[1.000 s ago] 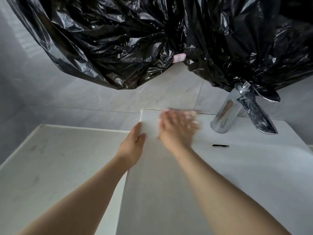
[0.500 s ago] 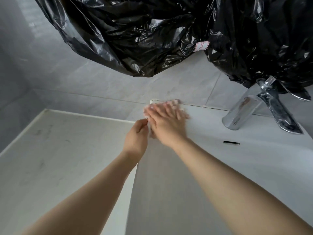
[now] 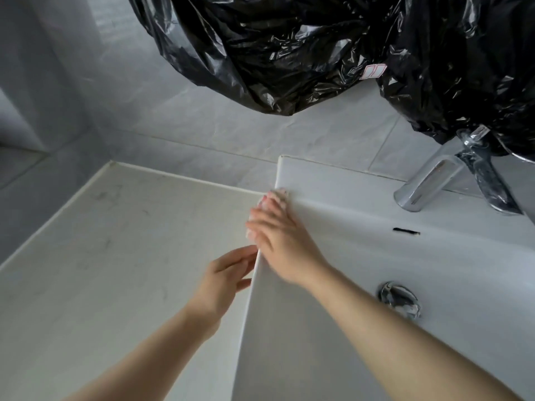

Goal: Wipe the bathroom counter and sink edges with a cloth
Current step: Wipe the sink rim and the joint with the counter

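Black plastic sheeting [image 3: 289, 53] hangs across the top, over the grey tiled wall [image 3: 202, 125]; pale desk [image 3: 101, 256] fills the left, scuffed with faint dark marks; white sink [image 3: 333, 180] sits raised on the right, its left edge running up the middle of the view; both bare forearms reach in from the bottom; right hand [image 3: 278, 241] lies flat on that left sink edge near the back corner, fingers extended and pressing down, slightly blurred; left hand [image 3: 223, 282] is just beside it on the desk side, fingers straight and relaxed, tips against the sink's outer wall, holding nothing; chrome faucet [image 3: 428, 183] stands at the back right, partly under the plastic; round chrome drain [image 3: 398, 296] in the basin; white cloth [image 3: 278, 195] shows only as a bit past the right fingertips, on the sink edge; 1 dark overflow slot [image 3: 405, 231] below the faucet; small white-and-red label [image 3: 373, 71] on the plastic.
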